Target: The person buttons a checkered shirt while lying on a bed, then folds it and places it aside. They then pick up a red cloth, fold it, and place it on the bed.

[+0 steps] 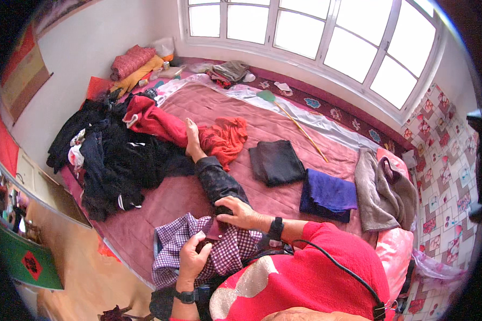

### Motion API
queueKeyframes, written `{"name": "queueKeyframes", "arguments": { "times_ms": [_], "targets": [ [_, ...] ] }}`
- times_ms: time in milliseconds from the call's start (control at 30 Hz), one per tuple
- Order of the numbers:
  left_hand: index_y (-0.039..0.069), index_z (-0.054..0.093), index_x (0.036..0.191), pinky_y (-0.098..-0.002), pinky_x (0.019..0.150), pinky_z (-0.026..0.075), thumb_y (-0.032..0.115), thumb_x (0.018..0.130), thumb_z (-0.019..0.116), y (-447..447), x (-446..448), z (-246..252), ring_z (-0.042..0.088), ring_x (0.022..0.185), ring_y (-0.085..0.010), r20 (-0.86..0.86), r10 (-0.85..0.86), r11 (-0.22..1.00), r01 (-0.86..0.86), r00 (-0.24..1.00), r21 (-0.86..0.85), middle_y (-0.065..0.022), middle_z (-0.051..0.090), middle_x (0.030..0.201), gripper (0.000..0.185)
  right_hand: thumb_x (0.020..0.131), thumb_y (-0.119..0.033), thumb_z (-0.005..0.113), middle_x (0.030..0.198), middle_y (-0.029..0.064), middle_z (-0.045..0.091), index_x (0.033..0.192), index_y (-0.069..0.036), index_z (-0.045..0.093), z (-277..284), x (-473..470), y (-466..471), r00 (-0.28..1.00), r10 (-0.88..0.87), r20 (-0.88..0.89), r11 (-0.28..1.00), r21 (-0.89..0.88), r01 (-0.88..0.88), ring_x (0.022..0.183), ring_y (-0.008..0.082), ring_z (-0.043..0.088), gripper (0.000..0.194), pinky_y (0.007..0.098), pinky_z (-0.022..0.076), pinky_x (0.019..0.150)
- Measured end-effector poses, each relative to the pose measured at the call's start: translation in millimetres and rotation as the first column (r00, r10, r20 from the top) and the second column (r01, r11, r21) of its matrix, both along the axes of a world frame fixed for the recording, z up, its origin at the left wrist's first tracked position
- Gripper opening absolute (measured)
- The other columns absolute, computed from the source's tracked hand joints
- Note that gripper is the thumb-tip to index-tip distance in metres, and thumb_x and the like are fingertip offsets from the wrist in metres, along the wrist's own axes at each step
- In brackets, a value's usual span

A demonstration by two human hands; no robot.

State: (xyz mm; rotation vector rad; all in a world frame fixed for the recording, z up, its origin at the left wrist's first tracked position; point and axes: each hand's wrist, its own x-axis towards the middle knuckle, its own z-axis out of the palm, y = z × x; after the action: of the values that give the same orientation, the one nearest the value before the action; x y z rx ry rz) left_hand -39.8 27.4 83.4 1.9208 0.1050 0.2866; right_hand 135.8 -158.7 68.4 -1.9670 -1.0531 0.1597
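A purple-and-white checked shirt with a maroon inner collar lies across my lap. My left hand pinches its front near the collar between thumb and fingers. At the collar's far side is my right hand, thumb and fingers curled around its edge; dark cloth partly hides that grip. My outstretched leg in dark trousers runs beyond the shirt and ends in a bare foot. Right of the leg are a folded black garment and a folded purple and navy garment.
A heap of dark clothes covers the left of the pink quilt. Red garments lie by the foot. A fly swatter rests toward the window, and a grey-brown garment lies at the right. The bed edge drops off at left.
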Motion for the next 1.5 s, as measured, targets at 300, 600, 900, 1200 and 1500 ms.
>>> {"name": "queueKeyframes", "arguments": {
  "times_ms": [300,600,900,1200,1500],
  "targets": [
    [-0.002,0.037,0.146,-0.0391,0.104,0.041,0.041,0.086,0.075,63,-29,-26,0.055,0.116,-0.0248,-0.451,0.242,0.908,-0.365,0.859,-0.207,-0.0161,0.059,0.127,0.084,0.091,-0.040,0.069,0.138,0.0130,0.055,0.144,0.006,0.042,-21,3,-7,0.627,0.009,-0.779,0.978,-0.124,-0.168,0.128,0.0200,0.049,0.075,0.0323,0.0350,0.111],
    [-0.002,0.059,0.126,-0.0306,0.094,0.047,0.013,0.090,0.069,37,-39,-50,0.062,0.102,-0.0170,-0.303,0.084,0.623,-0.287,0.949,-0.727,-0.0060,0.067,0.114,0.040,0.088,-0.018,0.072,0.101,0.0001,0.069,0.112,-0.003,0.068,1,0,-3,0.417,0.116,-0.902,0.992,0.083,-0.097,0.089,0.0110,0.062,0.029,0.0273,0.0500,0.083],
    [0.001,0.065,0.112,-0.0313,0.086,0.051,0.015,0.087,0.070,30,-24,-17,0.065,0.090,-0.0179,-0.210,0.017,0.682,-0.165,0.977,-0.712,-0.0058,0.070,0.102,0.030,0.087,-0.015,0.072,0.093,-0.0030,0.067,0.103,-0.004,0.069,45,2,5,0.625,0.281,-0.729,0.959,0.184,-0.216,0.088,0.0092,0.058,0.020,0.0275,0.0472,0.081],
    [-0.001,0.063,0.120,-0.0349,0.097,0.045,0.017,0.093,0.062,53,-6,115,0.060,0.105,-0.0221,0.011,0.399,0.917,-0.398,0.917,-0.017,-0.0103,0.065,0.116,0.032,0.087,-0.008,0.067,0.092,-0.0019,0.065,0.105,-0.002,0.068,124,43,29,0.919,0.347,-0.187,0.925,0.232,-0.302,0.086,0.0090,0.057,0.019,0.0281,0.0501,0.079],
    [0.001,0.069,0.108,-0.0241,0.080,0.048,0.015,0.095,0.064,83,-14,234,0.058,0.087,-0.0079,0.433,0.393,0.919,-0.353,0.811,-0.174,0.0022,0.068,0.096,0.020,0.091,-0.009,0.064,0.100,-0.0012,0.068,0.110,-0.002,0.066,238,55,76,0.844,0.515,-0.147,0.761,0.531,-0.372,0.098,0.0110,0.060,0.020,0.0296,0.0490,0.088]
  ]
}}
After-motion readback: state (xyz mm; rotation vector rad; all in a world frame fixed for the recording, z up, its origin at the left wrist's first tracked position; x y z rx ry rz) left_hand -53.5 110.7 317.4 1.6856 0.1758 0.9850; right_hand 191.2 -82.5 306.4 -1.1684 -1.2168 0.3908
